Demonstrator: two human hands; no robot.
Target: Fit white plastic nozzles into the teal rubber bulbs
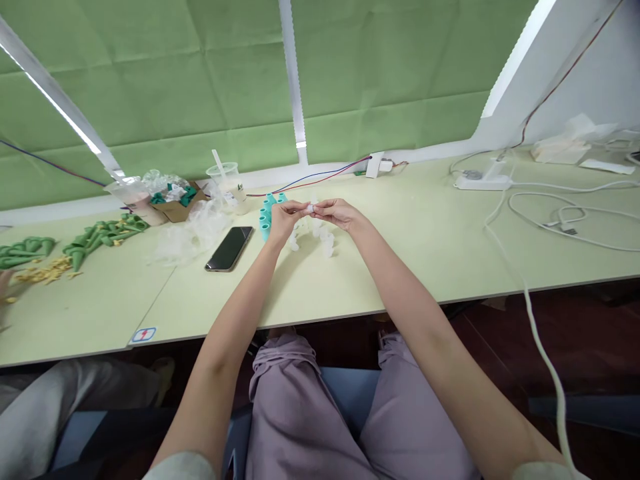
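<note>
My left hand (286, 220) and my right hand (337, 213) meet over the table, fingertips pinched together on a small white piece (311, 208). Its exact kind is too small to make out. Below and just beyond my hands lie several loose white pieces (327, 241), translucent and rounded. Close by my left hand stand several teal tube-shaped pieces (265, 217), their round openings facing up; my left hand hides some of them.
A black phone (229, 249) lies left of my left arm, near a crumpled plastic bag (187, 230). Behind are drink cups (227, 187) and a small cardboard box (181, 208). Green pieces (103, 235) lie farther left, by another person. A power strip (483, 181) and white cables sit right.
</note>
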